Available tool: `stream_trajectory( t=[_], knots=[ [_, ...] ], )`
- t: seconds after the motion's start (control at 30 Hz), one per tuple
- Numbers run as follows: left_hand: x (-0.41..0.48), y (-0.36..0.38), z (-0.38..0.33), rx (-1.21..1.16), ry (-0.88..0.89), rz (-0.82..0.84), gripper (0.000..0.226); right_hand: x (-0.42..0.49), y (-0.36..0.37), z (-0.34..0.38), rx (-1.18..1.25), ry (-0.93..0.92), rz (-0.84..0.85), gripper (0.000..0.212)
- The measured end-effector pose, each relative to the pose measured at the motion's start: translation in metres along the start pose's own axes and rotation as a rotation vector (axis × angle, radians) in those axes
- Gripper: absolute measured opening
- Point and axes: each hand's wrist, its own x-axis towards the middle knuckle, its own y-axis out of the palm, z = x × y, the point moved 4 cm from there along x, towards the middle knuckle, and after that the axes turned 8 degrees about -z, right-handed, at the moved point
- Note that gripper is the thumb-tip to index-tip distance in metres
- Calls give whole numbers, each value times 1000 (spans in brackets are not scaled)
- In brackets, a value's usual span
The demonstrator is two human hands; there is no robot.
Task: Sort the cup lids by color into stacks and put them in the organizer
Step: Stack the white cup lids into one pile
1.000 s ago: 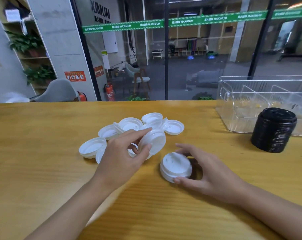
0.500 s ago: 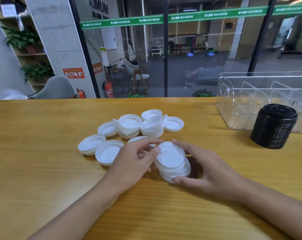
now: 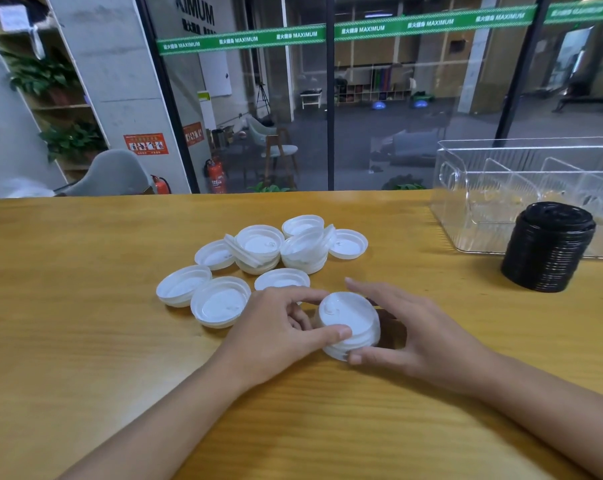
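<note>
- White lid stack (image 3: 350, 322): a short pile, tops up, standing on the worktop (image 3: 85, 341) near its front edge, between both hands.
- Left hand (image 3: 276, 336): grip grasping the stack's top lid, with the thumb on the near rim and the forefinger on the far rim.
- Right hand (image 3: 421, 336): grip grasping the stack from the right, with the thumb at the base in front and the fingers curved round behind.
- Loose white lids (image 3: 220, 301): an unsorted cluster just behind and left of the stack. Most lie hollow side up, and several overlap or lean on one another.
- Black lid stack (image 3: 547, 247): a tall upright pile, well to the right, just in front of the organizer.
- Organizer (image 3: 466, 202): clear plastic with inner dividers, at the worktop's far right.
</note>
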Motion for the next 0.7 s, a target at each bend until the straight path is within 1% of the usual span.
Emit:
stream_trajectory(
  t=[0.13,0.23,0.33,0.5,0.7],
  knots=[
    [-2,0,-1,35,-12,33,36,-1,1,1,-28,-23,-5,84],
    [-2,-1,-3,40,12,43,33,-2,2,3,-34,-34,7,77],
    [-2,-1,-4,80,46,49,38,-2,1,1,-63,-1,40,79],
    [-1,-2,-1,93,89,61,46,-5,2,-2,-172,38,187,80],
    [0,0,0,119,121,67,50,-4,3,-5,-167,72,216,84]
  ],
)
